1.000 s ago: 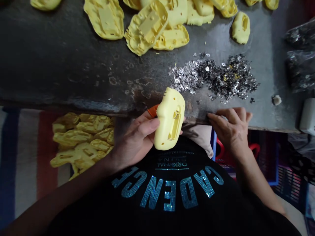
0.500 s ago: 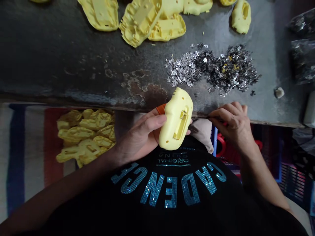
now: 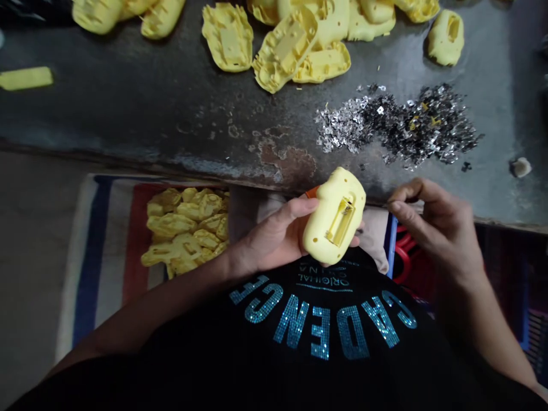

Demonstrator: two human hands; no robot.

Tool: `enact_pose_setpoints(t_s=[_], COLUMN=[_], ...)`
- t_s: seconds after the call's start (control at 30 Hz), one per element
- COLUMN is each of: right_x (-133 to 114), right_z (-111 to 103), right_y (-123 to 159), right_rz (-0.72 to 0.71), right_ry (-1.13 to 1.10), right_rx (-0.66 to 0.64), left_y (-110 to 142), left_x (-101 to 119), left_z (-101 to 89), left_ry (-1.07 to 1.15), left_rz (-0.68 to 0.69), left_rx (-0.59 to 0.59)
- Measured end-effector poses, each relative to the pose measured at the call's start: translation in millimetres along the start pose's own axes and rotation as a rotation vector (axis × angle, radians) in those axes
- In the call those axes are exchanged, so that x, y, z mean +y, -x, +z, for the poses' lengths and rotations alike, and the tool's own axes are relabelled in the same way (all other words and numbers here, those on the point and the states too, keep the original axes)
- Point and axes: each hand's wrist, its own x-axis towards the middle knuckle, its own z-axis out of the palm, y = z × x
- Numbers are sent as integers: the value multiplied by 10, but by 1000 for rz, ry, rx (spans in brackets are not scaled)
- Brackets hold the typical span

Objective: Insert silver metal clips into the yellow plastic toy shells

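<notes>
My left hand (image 3: 278, 231) grips a yellow plastic shell (image 3: 314, 240) from its left side and underneath, thumb on the edge. The shell's outer face is turned up, showing a rectangular battery slot with metal bits at its ends. An orange band (image 3: 312, 192) shows by the left hand's fingers. To the right of the shell, my right hand (image 3: 432, 222) is apart from it, thumb and forefinger pinched together near the table edge. Whatever is between those fingertips is too small to name. Beyond the hands lies a heap of small metal contact pieces (image 3: 351, 123).
More yellow shells (image 3: 229, 40) lie along the back of the dark metal table (image 3: 162, 114), with a single shell (image 3: 446, 40) at right. A whitish lump (image 3: 521, 167) sits near the right edge. Below left, a striped sack (image 3: 103, 251) stands beside piled yellow shells (image 3: 188, 222).
The whole view has shifted, so table and heap appear farther right. The right hand's thumb and forefinger pinch now shows more clearly. My left hand still holds the shell.
</notes>
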Motion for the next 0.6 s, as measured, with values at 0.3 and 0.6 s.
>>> enact_pose_setpoints(t_s=[0.3, 0.6], right_x=[-423, -510], right_z=[264, 333], right_y=[-301, -236], right_rz=[-73, -123], right_ry=[-249, -21], right_rx=[-30, 77], left_y=[9, 35], left_x=[-79, -151], left_z=[75, 29], left_ry=[72, 72], left_rz=[25, 56], left_rx=[-24, -12])
